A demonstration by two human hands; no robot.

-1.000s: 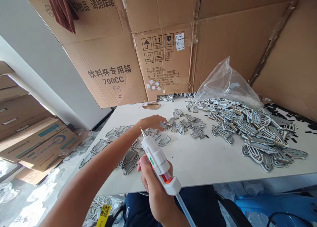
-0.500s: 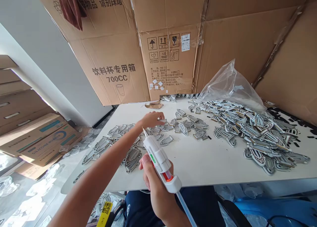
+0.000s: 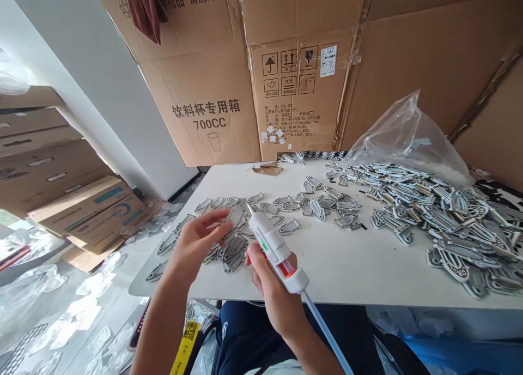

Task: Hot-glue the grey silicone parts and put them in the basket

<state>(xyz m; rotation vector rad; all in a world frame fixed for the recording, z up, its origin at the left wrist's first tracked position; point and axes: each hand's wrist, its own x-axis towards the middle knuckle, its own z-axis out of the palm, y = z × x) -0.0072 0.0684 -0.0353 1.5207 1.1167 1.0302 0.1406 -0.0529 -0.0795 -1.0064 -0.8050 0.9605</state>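
My right hand [image 3: 272, 288] is wrapped round a white hot glue gun [image 3: 272, 239], its nozzle pointing up and to the left. A long translucent glue stick [image 3: 327, 328] runs out of the gun's back end. Left of the nozzle, my left hand [image 3: 206, 236] pinches a small grey, pointed frame piece [image 3: 236, 217] between thumb and fingers. The nozzle tip is close to this piece; whether they touch I cannot tell. Loose grey frame pieces [image 3: 235, 252] of the same kind lie on the white table under and around both hands.
A large heap of grey-and-white pieces [image 3: 408, 195] covers the table's right side, with a clear plastic bag [image 3: 400, 129] behind it. Cardboard sheets [image 3: 204, 80] stand along the back. A torn cardboard scrap [image 3: 267, 169] lies near them. Boxes [image 3: 93, 217] are stacked on the left.
My left hand has drawn back from the scattered pieces towards me and now holds a frame piece beside the nozzle. The camera view has swung slightly left; the glue gun stays in my right hand.
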